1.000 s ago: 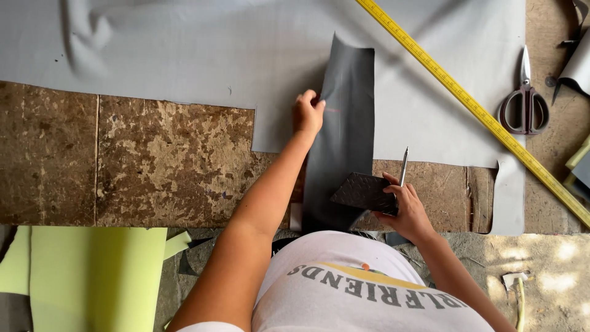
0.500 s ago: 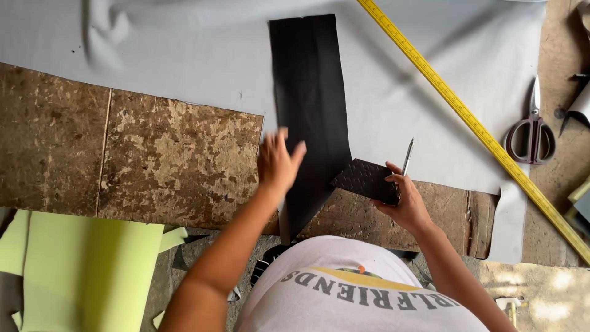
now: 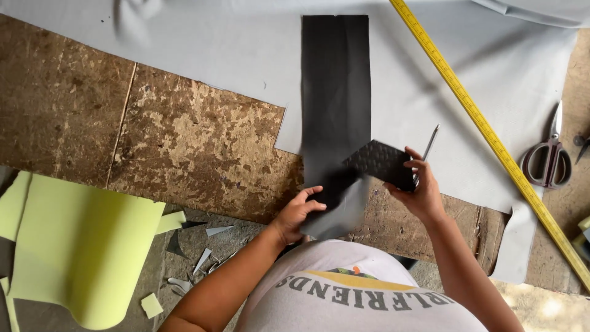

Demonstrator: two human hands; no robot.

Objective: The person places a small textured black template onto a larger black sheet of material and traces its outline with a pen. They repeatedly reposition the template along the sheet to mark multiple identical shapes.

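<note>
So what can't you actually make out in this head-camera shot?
- Near end of the black strip: motion-blurred under the left hand.
- Thin pen-like tool: lower part hidden by the right hand, which also holds a textured black piece.
- Yellow measuring tape: both ends cut off by the frame.

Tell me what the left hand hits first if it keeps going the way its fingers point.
Likely the textured black piece held in the right hand; the left hand, at the black strip's near end, points toward it. Depth unclear.

Black strip flat, near end lifted
</note>
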